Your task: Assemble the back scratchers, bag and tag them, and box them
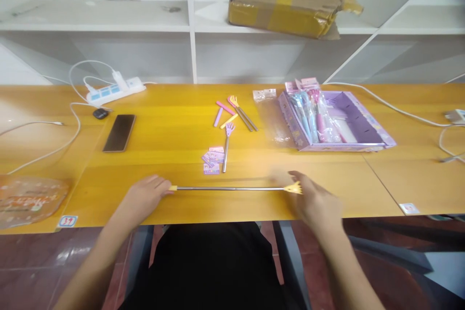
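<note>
A telescopic back scratcher (232, 188) with a yellow claw head lies stretched out level along the table's front edge. My left hand (150, 196) is closed round its yellow handle end, which shows a little past the fingers. At the claw end is my right hand (319, 203), its fingers smeared by motion; whether they grip the claw cannot be made out. Beyond the rod lie a purple-headed back scratcher (227, 147), small printed cards (213, 159), two more back scratchers (245, 114) with yellow and pink heads, and loose coloured handle sleeves (218, 117).
A purple display box (374, 123) holds bagged back scratchers (314, 116), with clear plastic bags (278, 126) beside it. To the left are a phone (119, 133), a power strip (116, 91) with cables and an orange-printed plastic bag (31, 198). A taped carton (283, 7) sits on the shelf.
</note>
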Action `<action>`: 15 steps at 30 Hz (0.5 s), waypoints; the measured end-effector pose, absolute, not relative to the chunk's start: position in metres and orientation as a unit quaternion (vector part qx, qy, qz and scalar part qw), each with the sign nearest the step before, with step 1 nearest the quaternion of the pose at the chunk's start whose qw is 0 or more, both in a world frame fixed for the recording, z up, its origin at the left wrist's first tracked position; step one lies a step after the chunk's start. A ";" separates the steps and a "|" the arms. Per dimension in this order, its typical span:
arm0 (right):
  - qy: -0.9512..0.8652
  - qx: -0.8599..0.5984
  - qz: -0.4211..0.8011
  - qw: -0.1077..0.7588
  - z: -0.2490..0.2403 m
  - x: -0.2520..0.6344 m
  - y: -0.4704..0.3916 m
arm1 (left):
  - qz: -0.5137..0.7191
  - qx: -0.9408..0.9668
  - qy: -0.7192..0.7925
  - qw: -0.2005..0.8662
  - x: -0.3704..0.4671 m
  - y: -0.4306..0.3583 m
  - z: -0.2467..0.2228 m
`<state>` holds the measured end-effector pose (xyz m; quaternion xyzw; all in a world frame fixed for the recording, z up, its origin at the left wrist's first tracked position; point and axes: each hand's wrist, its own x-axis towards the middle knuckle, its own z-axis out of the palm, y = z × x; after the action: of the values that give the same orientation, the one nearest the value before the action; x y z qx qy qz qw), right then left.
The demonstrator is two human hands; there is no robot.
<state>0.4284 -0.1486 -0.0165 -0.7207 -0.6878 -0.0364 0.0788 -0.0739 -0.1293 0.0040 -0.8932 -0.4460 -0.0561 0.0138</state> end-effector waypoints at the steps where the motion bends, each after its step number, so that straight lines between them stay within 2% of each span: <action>1: -0.662 -0.743 -0.058 0.079 -0.016 0.450 -0.151 | -0.056 -0.892 -0.448 0.021 -0.092 -0.129 0.008; 4: -0.575 -0.809 -0.102 0.062 -0.016 0.509 -0.160 | -0.068 -0.884 -0.460 0.059 -0.136 -0.131 0.015; 7: -0.580 -0.812 -0.059 0.030 -0.022 0.541 -0.161 | -0.057 -0.883 -0.465 0.046 -0.151 -0.135 0.013; 11: -0.578 -0.815 0.026 0.033 -0.034 0.533 -0.148 | -0.071 -0.863 -0.500 0.010 -0.139 -0.133 0.000; 15: -0.540 -0.838 0.025 0.069 -0.042 0.518 -0.138 | -0.107 -0.840 -0.532 -0.030 -0.133 -0.126 -0.014</action>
<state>0.5183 -0.1380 -0.0423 -0.8382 -0.5405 0.0248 0.0688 -0.1327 -0.1257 -0.0136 -0.8396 -0.5319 -0.1067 -0.0296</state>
